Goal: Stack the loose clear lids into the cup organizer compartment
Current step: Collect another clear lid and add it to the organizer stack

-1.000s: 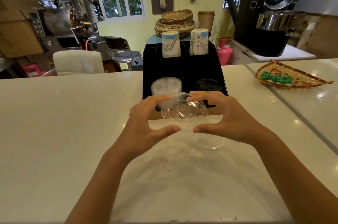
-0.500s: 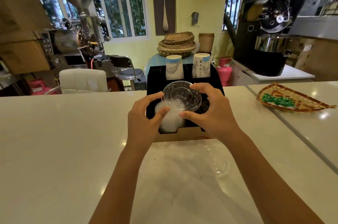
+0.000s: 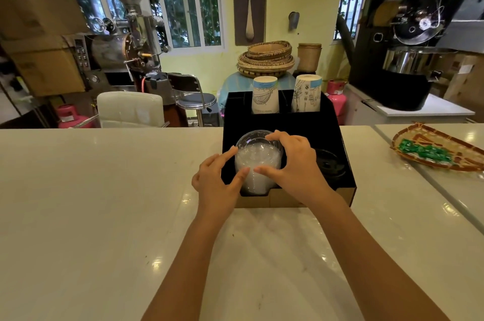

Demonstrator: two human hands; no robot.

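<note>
A black cup organizer [image 3: 309,124] stands on the white counter in front of me. Its front left compartment holds a stack of clear lids [image 3: 255,176]. One clear lid [image 3: 258,145] sits at the top of that stack, held between both hands. My left hand [image 3: 214,184] touches the stack's left and front side with thumb and forefinger. My right hand [image 3: 296,163] curls over the lid's right rim, and its thumb meets the left forefinger at the front. The bottom of the stack is hidden by the compartment wall.
Black lids [image 3: 328,163] lie in the front right compartment. Two paper cup stacks [image 3: 265,95] [image 3: 306,94] stand in the rear compartments. A woven tray with green packets [image 3: 440,148] sits at the right. The white counter [image 3: 104,189] stretches left and toward me.
Both hands lifted the clear lid off the counter, carried it forward over the organizer and lowered it onto the lid stack in the front left compartment. My view tilted up.
</note>
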